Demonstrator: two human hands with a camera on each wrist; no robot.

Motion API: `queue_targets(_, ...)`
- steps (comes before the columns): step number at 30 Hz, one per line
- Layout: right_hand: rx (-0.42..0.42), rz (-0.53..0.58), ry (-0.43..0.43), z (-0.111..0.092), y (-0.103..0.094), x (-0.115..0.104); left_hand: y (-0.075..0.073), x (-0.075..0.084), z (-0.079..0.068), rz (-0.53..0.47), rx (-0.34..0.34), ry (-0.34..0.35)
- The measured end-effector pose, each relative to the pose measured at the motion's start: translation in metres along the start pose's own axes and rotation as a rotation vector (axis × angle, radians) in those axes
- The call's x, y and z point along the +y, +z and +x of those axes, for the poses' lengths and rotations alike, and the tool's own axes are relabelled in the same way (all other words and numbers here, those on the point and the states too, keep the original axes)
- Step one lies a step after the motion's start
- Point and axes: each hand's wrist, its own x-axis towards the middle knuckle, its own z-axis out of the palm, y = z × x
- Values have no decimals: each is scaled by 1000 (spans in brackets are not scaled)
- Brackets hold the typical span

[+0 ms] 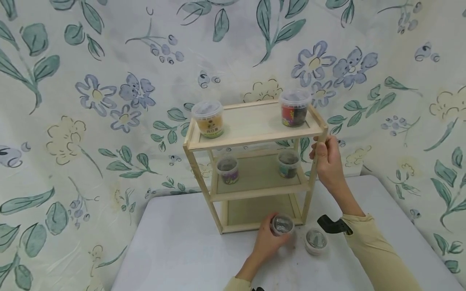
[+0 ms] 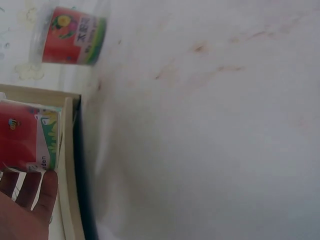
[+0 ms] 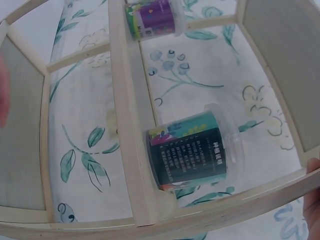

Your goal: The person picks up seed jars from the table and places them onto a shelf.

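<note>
My left hand (image 1: 266, 241) holds a small clear-lidded plastic cup (image 1: 282, 224) at the front right of the bottom shelf. In the left wrist view this cup (image 2: 22, 137) has a red label, and the fingers of my left hand (image 2: 27, 207) are against its side. With my right hand (image 1: 330, 163) I grip the right upright of a three-tier wooden shelf (image 1: 251, 141), just below its top. Part of that right hand (image 3: 313, 205) shows at the edge of the right wrist view. Another red-labelled cup (image 1: 316, 241) stands on the table, right of the held one.
On the top tier stand a yellow-labelled cup (image 1: 208, 119) and a red-and-black one (image 1: 294, 108). A purple-labelled cup (image 1: 228, 169) and a teal one (image 1: 288, 163) sit on the middle tier. The white table (image 1: 174, 246) has brownish smudges; patterned cloth (image 1: 120, 81) hangs behind.
</note>
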Motion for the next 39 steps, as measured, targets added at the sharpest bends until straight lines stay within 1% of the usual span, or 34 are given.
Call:
queue_targets(3,0,5,-3,1,1,-1,-3,1,8,-14,19,21)
queue_targets(5,-6,-1,-2,1,2,-1,-5,1,13,-20,31,22)
queue_targets(9,-14,-21,3,1,2,-1,-8,4,26,-34,44,1)
queue_targets(12,-15,-16,6,2,3,-1,-8,6,37,-46,48,-21)
queue_targets(14,-21,-21,8,2,3,-1,-9,6,44,-38,50,-31)
queue_targets(18,-24,-47,21,1,4,0,-9,5,53,-29,33,-47)
queue_targets(24,-7,-54,19,1,2,0,-5,6,72,6,-18,-33)
queue_targets(28,-4,-24,7,2,3,1,-2,9,82,-1,-44,-50)
queue_targets(33,-11,6,9,0,4,3,5,1,88,-46,-30,-57)
queue_targets(35,-9,5,13,0,4,3,9,-3,90,-78,-24,-41)
queue_targets(39,-1,2,9,1,2,1,15,-4,93,-101,-30,-49)
